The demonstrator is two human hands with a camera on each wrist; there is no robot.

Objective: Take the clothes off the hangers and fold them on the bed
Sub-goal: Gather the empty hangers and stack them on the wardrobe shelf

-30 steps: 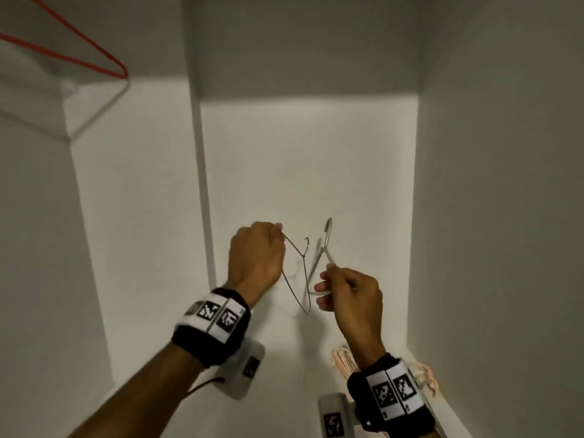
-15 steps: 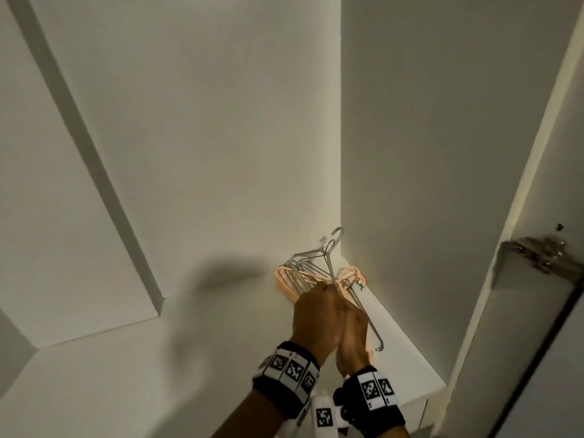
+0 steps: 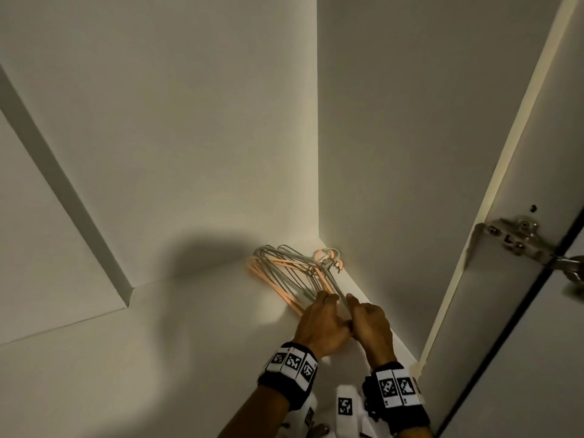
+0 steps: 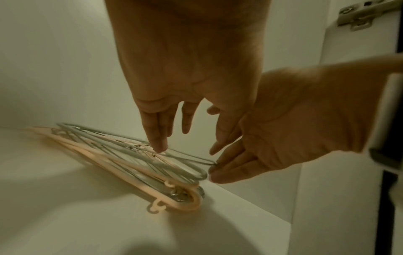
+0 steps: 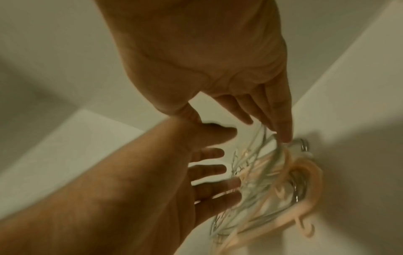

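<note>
Nearest, our left hand (image 3: 320, 324) and right hand (image 3: 369, 324), fingers straight and gripping nothing, rest fingertips on the bare hangers (image 3: 292, 273), steadying the pile. Farther, it lies in the shelf (image 3: 189, 358) corner, presumably for storage. No clothes show.

No readable text, brands or numbers. Only black-and-white square marker codes on the wristbands (image 3: 291, 363) and on the white wrist camera housing (image 3: 345, 406), near edge; these are patterns, not letters.
</note>
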